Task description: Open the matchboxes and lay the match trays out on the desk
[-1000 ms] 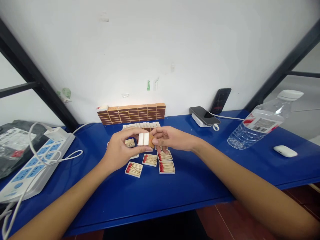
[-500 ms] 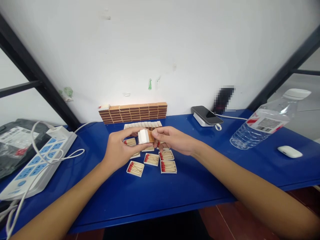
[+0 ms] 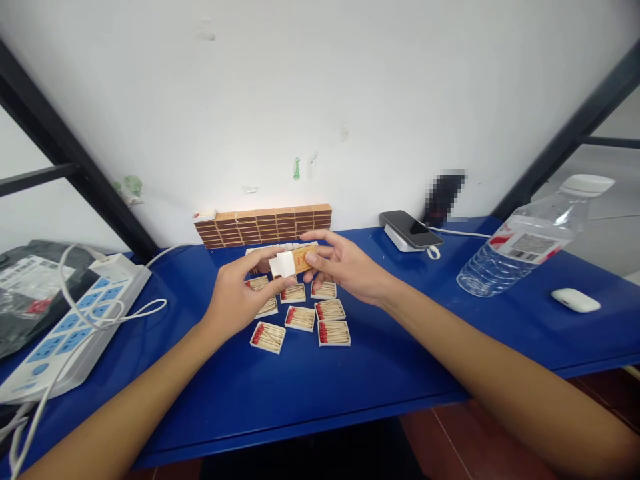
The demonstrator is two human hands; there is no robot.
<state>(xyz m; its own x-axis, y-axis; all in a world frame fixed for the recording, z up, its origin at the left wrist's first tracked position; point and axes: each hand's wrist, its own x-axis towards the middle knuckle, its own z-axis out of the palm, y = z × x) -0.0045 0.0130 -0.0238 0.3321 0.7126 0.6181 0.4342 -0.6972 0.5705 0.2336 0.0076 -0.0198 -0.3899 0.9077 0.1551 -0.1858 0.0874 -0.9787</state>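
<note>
Between my hands, above the blue table, is a matchbox [image 3: 300,259] with an orange-yellow sleeve and its white tray [image 3: 282,265] partly out at the left end. My left hand [image 3: 243,287] grips the white tray between thumb and fingers. My right hand [image 3: 340,267] pinches the sleeve, with its index finger raised along the top. Below lie several open trays of red-tipped matches, one at the front left [image 3: 268,337] and one at the front right [image 3: 334,333]. A row of white trays [image 3: 260,252] behind my hands is partly hidden.
Stacked matchboxes [image 3: 265,227] stand against the wall, a filled tray [image 3: 205,215] on top. A power strip [image 3: 80,320] with cables and a dark plastic package [image 3: 30,293] are left. On the right are a phone [image 3: 411,229] on a white stand, a bottle [image 3: 530,240] and a white case [image 3: 575,300].
The matchbox has turned so more of its yellow sleeve shows. My right hand's index finger has lifted, and its hand has moved slightly up. The view has shifted a little.
</note>
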